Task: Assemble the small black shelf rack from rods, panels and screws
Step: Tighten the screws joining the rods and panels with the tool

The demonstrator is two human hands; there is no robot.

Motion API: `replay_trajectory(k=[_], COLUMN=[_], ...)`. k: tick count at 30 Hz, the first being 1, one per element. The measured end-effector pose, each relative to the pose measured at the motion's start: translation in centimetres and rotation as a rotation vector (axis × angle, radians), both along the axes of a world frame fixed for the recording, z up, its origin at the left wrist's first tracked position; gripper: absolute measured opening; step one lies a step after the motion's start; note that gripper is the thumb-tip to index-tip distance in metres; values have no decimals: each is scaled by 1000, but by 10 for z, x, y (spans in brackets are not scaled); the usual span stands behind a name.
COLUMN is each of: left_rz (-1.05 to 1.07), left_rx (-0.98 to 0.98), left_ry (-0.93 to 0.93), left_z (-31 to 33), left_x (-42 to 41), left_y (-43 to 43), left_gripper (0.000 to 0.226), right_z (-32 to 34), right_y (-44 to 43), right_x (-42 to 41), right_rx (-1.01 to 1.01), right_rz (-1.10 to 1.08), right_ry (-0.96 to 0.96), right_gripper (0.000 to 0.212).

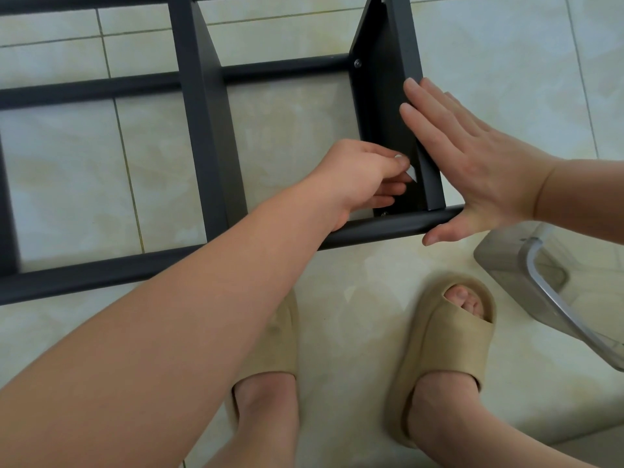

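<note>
The rack [101, 90] lies on the floor [506, 62], the right hand [472, 170] flat and straight-fingered against its end panel [381, 106]. The left hand [364, 177] pinches a small white piece [411, 172], which could slip and drop.

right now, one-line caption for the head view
Right hand presses flat on the end panel; left hand pinches a white piece.

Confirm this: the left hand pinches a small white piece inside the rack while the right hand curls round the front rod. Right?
Not quite. The head view shows the right hand not curled round the front rod: its fingers are straight, pressed flat against the outside of the end panel. The left hand does pinch a small white piece inside the rack.
</note>
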State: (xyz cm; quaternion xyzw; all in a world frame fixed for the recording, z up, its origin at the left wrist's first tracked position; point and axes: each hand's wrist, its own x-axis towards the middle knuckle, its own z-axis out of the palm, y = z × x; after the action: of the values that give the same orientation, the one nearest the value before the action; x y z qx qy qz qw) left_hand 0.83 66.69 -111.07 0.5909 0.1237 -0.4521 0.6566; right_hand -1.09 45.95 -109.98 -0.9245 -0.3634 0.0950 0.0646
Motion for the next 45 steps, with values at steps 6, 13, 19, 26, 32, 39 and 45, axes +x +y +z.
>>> replay_trajectory(k=[6, 13, 19, 26, 32, 39, 45], left_rz=[33, -48, -119, -181, -256, -327, -416], left_rx=[-31, -13, 10, 27, 61, 90, 96], left_ry=[124, 82, -5, -58, -106, -173, -238], left_z=[2, 3, 5, 4, 2, 4, 7], left_x=[2, 2, 3, 3, 3, 2, -1], left_y=[0, 3, 6, 10, 14, 18, 19], left_gripper=[8, 12, 17, 18, 20, 23, 23], right_z=[1, 1, 0, -1, 2, 3, 3], right_y=[0, 1, 0, 0, 1, 2, 2], right_x=[0, 0, 0, 0, 0, -1, -1], right_rx=[-3, -9, -9, -5, -7, -15, -15], right_rz=[1, -3, -6, -1, -7, -11, -10], right_ry=[-2, 3, 8, 4, 10, 12, 6], right_gripper=[136, 136, 136, 136, 136, 136, 135])
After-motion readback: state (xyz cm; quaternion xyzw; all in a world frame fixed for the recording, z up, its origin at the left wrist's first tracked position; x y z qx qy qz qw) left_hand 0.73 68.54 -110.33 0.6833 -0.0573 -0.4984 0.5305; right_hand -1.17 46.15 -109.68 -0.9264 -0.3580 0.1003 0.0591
